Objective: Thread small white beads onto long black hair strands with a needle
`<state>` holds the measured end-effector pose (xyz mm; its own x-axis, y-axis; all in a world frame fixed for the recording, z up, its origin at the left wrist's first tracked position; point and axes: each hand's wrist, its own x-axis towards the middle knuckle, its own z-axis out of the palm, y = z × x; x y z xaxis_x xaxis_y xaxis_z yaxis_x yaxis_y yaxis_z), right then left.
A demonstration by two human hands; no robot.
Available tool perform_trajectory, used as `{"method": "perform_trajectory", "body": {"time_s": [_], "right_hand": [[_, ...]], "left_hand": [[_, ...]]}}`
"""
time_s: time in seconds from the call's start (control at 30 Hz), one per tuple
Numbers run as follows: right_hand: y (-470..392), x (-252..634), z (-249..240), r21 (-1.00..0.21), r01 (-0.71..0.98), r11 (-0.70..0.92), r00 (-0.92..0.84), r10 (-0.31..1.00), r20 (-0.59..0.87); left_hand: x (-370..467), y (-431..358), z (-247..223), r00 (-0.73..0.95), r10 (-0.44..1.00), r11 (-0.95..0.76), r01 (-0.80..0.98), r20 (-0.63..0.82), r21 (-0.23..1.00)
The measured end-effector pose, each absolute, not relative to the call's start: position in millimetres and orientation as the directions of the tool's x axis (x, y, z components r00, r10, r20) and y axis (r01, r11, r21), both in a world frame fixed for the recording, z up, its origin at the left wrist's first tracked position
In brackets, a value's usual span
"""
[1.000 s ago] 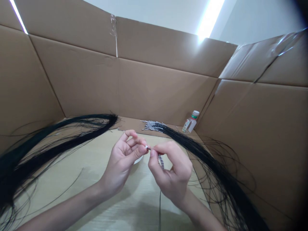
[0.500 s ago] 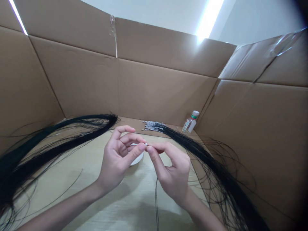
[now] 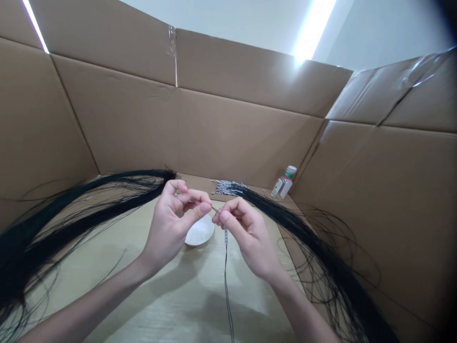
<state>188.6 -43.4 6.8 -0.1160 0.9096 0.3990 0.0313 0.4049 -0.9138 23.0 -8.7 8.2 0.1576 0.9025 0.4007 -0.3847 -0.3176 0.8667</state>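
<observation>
Near the middle of the view, my left hand (image 3: 174, 216) pinches the end of a thin black cord between thumb and forefinger. My right hand (image 3: 246, 233), just to its right, grips the same cord, which spans the small gap between the fingertips. Below my right fingers hangs a short row of small clear or silvery beads (image 3: 226, 237), with dark cord strands (image 3: 227, 290) trailing down from it. Behind and below my left fingertips sits a white dish (image 3: 200, 232); its contents are too small to tell.
A black cord bundle (image 3: 117, 209) lies at left. Another bundle (image 3: 300, 221) at right ends in beaded tips (image 3: 228, 187). A small clear bottle (image 3: 283, 182) with a white cap stands at the back right. Cardboard walls (image 3: 246, 138) surround the pale table (image 3: 160, 305).
My fingertips have moved apart, and a stretch of cord now shows between them. The beads hang below my right hand, and more of the white dish is visible.
</observation>
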Motion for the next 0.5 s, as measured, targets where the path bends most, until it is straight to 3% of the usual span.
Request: {"method": "perform_trajectory", "body": {"time_s": [0.13, 0.23, 0.33, 0.5], "right_hand": [[-36.8, 184.4, -1.2, -0.943, -0.169, 0.288, -0.155, 0.937, 0.314], [-32.0, 180.9, -7.9, -0.947, -0.317, 0.043, -0.316, 0.937, 0.149], [-29.4, 178.2, -12.8, -0.932, -0.336, -0.135, -0.427, 0.904, 0.023], [-28.2, 179.8, -12.1, -0.923, -0.385, 0.009, -0.193, 0.977, 0.090]], "left_hand": [[19.5, -0.6, 7.6, 0.068, 0.905, -0.367, -0.378, 0.421, 0.850], [14.1, 12.6, 5.2, -0.069, 0.897, -0.426, -0.389, 0.436, 0.816], [7.6, 26.2, 5.0, -0.190, 0.889, -0.457, -0.429, 0.417, 0.779], [3.6, 31.6, 7.9, -0.216, 0.888, -0.460, -0.445, 0.407, 0.768]]}}
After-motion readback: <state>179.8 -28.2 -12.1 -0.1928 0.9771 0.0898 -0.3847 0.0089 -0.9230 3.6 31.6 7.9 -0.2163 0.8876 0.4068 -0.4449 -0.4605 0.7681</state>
